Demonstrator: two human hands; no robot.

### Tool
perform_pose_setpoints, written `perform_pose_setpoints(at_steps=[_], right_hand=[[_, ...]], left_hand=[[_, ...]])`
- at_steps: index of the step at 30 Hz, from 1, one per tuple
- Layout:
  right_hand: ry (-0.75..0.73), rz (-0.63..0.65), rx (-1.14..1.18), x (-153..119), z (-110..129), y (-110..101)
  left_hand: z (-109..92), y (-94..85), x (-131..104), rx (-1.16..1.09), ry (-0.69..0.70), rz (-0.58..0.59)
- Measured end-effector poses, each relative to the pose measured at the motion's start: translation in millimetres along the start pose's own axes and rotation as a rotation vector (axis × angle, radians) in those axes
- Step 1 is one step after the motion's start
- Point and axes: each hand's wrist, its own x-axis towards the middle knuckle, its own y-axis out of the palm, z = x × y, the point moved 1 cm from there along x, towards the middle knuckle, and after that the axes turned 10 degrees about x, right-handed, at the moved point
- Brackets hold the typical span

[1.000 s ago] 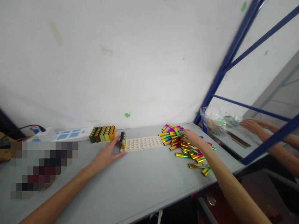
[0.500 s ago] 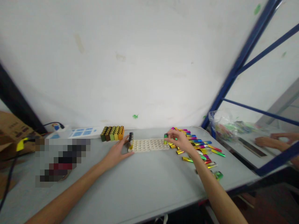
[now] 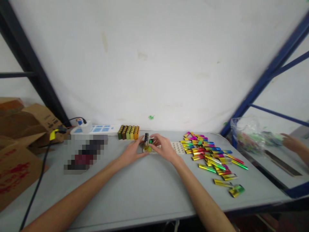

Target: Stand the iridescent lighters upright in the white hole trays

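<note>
A white tray (image 3: 178,147) with rows of small holes lies on the table, partly covered by my right hand. A short row of dark-topped, yellowish lighter shells (image 3: 146,143) stands upright at its left end. My left hand (image 3: 131,151) rests around that end, thumb in front and fingers spread behind, touching or nearly touching the tray. In my right hand (image 3: 163,146), a shiny green-and-yellow lighter shell (image 3: 150,146) is pinched between thumb and fingers, right beside the standing row. Its lower end is partly hidden.
Many loose metallic lighter shells (image 3: 210,154) lie scattered right of the tray. A block of upright gold-topped shells (image 3: 128,132) stands behind my left hand. Further left are a power strip (image 3: 101,129) and cardboard boxes (image 3: 21,154). A plastic bag (image 3: 248,132) and another person's hand (image 3: 293,143) are at right.
My right hand has carried the shell left, from the tray's right end to the standing row. My left hand stays at the tray's left end. The camera view has shifted.
</note>
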Motion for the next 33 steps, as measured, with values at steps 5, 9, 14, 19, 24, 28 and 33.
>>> perform_pose_setpoints(at_steps=[5,9,14,19,24,28,33], right_hand=[[-0.028,-0.068,-0.068,-6.5,-6.0,8.5],[0.042,-0.136,-0.123,-6.9,-7.7,19.1],[0.084,-0.133,-0.396,-5.1,-3.1,32.9],[0.154,-0.153,-0.588,-2.5,5.9,34.5],[0.154,-0.165,-0.682,0.0,8.5,36.8],[0.217,-0.113,-0.705,1.3,10.4,43.2],[0.337,0.033,-0.720,3.1,12.4,50.4]], left_hand=[[0.3,0.3,-0.1,-0.010,0.005,0.000],[1.0,1.3,0.2,-0.016,0.003,0.000],[0.1,2.5,0.3,-0.043,0.024,-0.009],[-0.1,3.1,-0.2,-0.030,0.035,-0.016],[-0.6,2.7,-0.5,-0.041,0.034,-0.031],[0.5,2.1,0.1,-0.066,0.029,-0.004],[6.0,3.0,1.6,-0.059,0.009,0.000]])
